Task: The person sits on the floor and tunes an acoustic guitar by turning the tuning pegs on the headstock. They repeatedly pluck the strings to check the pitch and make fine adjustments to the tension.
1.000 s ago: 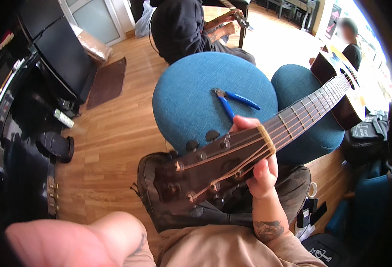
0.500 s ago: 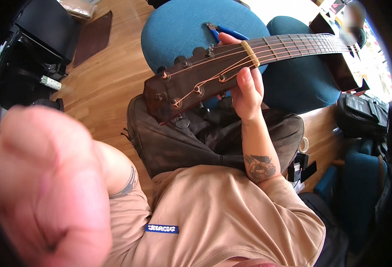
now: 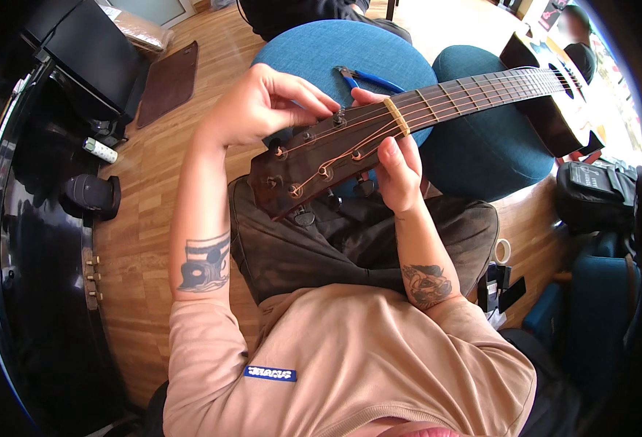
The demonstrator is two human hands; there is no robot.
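Note:
An acoustic guitar (image 3: 306, 160) lies across in front of me, its dark headstock to the left and its body at the far right. Strings run over a pale nut (image 3: 396, 116) to several pegs. At the headstock's far edge, my left hand (image 3: 251, 109) has its thumb and fingers pinched at a tuning peg, which they mostly cover. My right hand (image 3: 399, 178) wraps around the neck beside the nut, thumb on the near side and fingertips showing beyond. Blue-handled cutting pliers (image 3: 368, 79) rest on the round blue stool (image 3: 292, 54) behind the neck.
A second blue stool (image 3: 481, 164) stands beneath the guitar's body. A black piano (image 3: 29, 269) lines the left side. At right are a black bag (image 3: 594, 193) and a tape roll (image 3: 503, 251). A person in dark clothes (image 3: 299, 16) sits beyond the stool.
My left hand has gone from close before the camera at lower left up to the headstock's pegs. The right hand keeps its hold on the neck.

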